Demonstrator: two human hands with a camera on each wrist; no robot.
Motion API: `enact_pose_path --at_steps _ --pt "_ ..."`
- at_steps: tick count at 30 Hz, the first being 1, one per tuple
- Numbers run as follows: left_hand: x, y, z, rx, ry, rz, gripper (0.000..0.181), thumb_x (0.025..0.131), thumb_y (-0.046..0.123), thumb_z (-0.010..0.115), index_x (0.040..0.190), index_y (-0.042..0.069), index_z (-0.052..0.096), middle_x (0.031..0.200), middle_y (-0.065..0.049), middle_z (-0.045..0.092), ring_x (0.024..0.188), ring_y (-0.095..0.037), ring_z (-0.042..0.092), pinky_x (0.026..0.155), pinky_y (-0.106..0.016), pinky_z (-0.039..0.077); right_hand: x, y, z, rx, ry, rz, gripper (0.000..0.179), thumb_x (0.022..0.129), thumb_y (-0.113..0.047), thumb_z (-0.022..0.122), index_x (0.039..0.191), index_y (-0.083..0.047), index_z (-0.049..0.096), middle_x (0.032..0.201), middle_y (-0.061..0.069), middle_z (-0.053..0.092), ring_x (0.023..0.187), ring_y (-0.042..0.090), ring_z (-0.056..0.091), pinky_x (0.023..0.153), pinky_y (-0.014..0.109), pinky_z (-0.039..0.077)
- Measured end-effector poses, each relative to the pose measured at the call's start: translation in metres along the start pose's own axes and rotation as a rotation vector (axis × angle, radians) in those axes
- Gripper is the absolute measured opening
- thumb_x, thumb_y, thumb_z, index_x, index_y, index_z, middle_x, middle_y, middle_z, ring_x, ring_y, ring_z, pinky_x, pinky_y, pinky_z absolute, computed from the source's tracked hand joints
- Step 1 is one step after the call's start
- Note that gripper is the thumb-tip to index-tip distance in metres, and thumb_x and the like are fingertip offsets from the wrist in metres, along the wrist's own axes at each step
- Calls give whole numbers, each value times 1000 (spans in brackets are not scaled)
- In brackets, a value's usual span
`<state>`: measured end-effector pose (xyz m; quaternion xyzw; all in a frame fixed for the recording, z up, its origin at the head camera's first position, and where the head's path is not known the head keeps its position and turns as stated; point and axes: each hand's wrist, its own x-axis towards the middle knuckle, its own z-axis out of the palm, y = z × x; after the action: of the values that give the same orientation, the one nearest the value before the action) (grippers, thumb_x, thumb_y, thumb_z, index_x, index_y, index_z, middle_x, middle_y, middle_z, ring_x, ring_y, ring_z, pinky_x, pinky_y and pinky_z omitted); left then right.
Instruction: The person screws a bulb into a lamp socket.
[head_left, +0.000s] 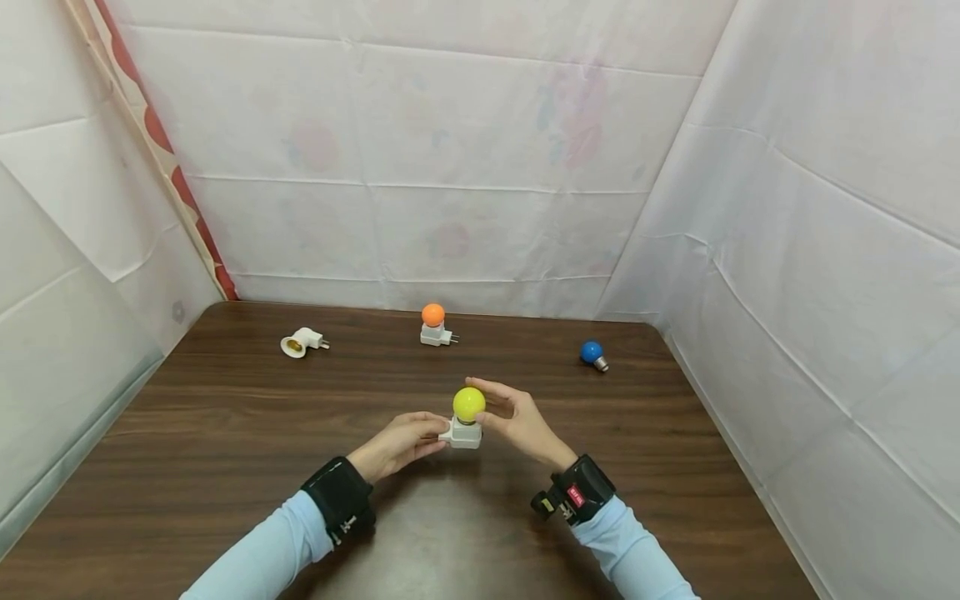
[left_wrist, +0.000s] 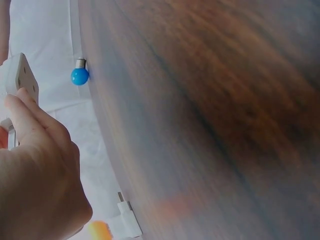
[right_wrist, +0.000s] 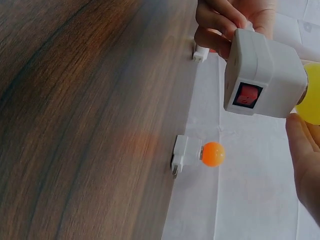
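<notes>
Below, brown tabletop (white sheeting behind); left grip pinched on white socket, right grip wider, round yellow bulb.

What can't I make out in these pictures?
Head view: plug pins of the held white socket, covered by the left hand.
Right wrist view: far end of the yellow bulb, cut off by the right edge.
Right wrist view: most of the empty socket, behind the left hand.
Left wrist view: part of the orange bulb, cut off by the bottom edge.
</notes>
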<state>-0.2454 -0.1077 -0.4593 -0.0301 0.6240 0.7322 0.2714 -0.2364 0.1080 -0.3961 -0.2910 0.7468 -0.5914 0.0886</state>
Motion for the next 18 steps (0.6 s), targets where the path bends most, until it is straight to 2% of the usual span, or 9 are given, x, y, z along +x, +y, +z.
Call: enact_pose_path --at_steps 4,7,14,18 --pt "0 0 0 -2 -5 -2 37 90 14 57 117 -9 49 105 -12 55 84 -12 61 81 -22 53 1 0 0 6 -16 2 50 89 1 54 136 5 37 140 20 40 122 32 47 98 33 44" --pt "0 1 0 -3 1 9 34 90 13 57 115 -9 50 104 -11 56 83 -12 61 82 -23 52 1 -2 1 -6 0 11 47 89 0 55 134 5 41 136 21 44 118 33 51 95 32 47" --pt "1 2 3 -28 34 15 30 89 10 58 111 -9 51 102 -10 56 83 -12 61 82 -23 52 0 -10 8 -71 157 58 45 81 -6 68 121 4 53 118 20 59 106 33 58 90 47 48" --pt "0 1 5 -38 24 20 33 89 8 57 114 -11 49 102 -11 55 83 -12 61 79 -21 53 -2 -11 11 -88 197 64 44 79 -7 71 118 3 55 115 19 60 105 32 59 89 47 48"
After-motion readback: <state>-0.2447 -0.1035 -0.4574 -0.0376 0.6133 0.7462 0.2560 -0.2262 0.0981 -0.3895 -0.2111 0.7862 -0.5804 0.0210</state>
